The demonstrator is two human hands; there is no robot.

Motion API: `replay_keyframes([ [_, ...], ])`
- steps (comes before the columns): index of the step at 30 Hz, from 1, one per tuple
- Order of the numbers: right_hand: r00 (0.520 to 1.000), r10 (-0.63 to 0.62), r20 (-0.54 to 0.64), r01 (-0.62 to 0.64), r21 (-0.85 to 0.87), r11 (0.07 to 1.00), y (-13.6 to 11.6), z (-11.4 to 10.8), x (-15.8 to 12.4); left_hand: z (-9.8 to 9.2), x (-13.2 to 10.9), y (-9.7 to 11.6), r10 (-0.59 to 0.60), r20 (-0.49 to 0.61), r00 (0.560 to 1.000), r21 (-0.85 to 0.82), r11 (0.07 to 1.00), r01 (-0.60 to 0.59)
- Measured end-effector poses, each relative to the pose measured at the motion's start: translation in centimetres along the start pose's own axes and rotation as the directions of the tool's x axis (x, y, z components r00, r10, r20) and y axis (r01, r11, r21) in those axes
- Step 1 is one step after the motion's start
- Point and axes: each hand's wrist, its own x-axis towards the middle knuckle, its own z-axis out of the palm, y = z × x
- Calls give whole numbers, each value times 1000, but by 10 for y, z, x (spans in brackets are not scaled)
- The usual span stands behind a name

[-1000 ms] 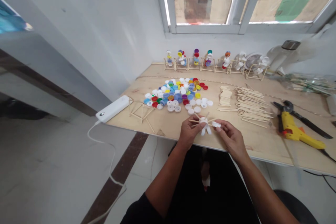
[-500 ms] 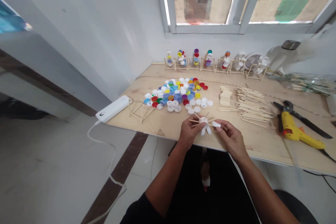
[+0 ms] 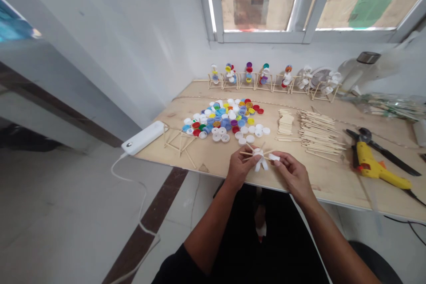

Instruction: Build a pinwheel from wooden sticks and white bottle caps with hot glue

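My left hand [image 3: 240, 167] is closed on a small wheel [image 3: 258, 154] of pale sticks set around a white hub, held just above the table's front edge. White caps sit on the wheel's lower sticks. Between the thumb and fingers of my right hand [image 3: 293, 172] is a white bottle cap [image 3: 274, 157], at the end of a stick on the wheel's right side. Whether the cap is fixed to that stick I cannot tell. Just beyond my hands lies a heap of bottle caps [image 3: 226, 120] in many colours.
Stick piles [image 3: 319, 135] lie right of the caps, with a yellow glue gun [image 3: 376, 168] and black-handled cutters [image 3: 382, 151] beyond. At left are a white power strip [image 3: 143, 137] and a stick frame [image 3: 178, 142]. Finished cap wheels [image 3: 249, 75] line the back.
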Motion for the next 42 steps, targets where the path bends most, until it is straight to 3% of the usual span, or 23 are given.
replay_keyframes([
  [42, 1000, -15, -4, 14, -68, 998, -3, 0, -1, 0, 0, 1, 12, 1, 1000, 7, 1000, -12],
])
